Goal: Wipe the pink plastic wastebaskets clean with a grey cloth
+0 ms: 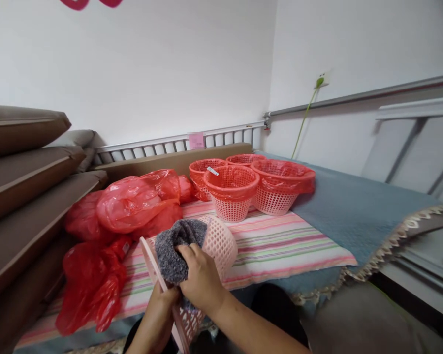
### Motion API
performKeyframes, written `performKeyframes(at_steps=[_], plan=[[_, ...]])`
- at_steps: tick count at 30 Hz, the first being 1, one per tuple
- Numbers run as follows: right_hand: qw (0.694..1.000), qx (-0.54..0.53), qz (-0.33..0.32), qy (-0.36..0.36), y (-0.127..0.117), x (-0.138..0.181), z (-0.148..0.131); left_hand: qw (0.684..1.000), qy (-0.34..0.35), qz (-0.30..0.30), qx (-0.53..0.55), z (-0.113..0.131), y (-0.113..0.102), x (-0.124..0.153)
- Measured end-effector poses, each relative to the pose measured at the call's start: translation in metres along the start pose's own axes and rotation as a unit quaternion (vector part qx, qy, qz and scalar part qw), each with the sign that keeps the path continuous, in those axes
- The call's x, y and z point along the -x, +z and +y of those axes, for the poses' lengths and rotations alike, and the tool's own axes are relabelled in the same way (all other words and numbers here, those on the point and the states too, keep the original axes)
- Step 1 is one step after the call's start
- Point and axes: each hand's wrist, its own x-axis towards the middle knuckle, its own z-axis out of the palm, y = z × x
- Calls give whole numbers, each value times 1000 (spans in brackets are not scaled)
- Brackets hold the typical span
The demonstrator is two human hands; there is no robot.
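A pale pink perforated plastic basket [221,243] is tipped on its side in front of me, its rim facing left. My left hand [161,307] is closed on the basket's rim from below. My right hand [203,280] is closed on a bunched dark grey cloth [170,246], which lies against the basket's outer side. Part of the right hand's grip is hidden in the folds. Just beyond stands a pink basket [232,209] lined with a red plastic bag, its edge folded over the rim.
More bag-lined baskets, including one at the right [275,201], stand on the striped cloth [273,246]. Red plastic bags [140,201] lie heaped at left beside stacked brown cushions [29,196]. A blue bed cover [350,201] extends right. Railings [151,147] run along the wall.
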Motion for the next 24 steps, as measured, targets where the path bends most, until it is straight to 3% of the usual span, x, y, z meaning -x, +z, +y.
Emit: performKeyframes(at_steps=[4, 10, 14, 20, 24], plan=[[998, 60, -11, 12, -3, -9, 19, 1000, 9, 13, 16, -16, -4, 5], [969, 164, 45, 180, -18, -37, 81, 998, -36, -14, 39, -44, -10, 17], [959, 185, 60, 205, -23, -40, 100, 999, -25, -26, 30, -58, -16, 14], [964, 167, 54, 201, -28, -38, 93, 1000, -17, -12, -23, -66, -22, 10], [979, 126, 35, 157, -18, -24, 52, 999, -4, -7, -39, -66, -24, 8]])
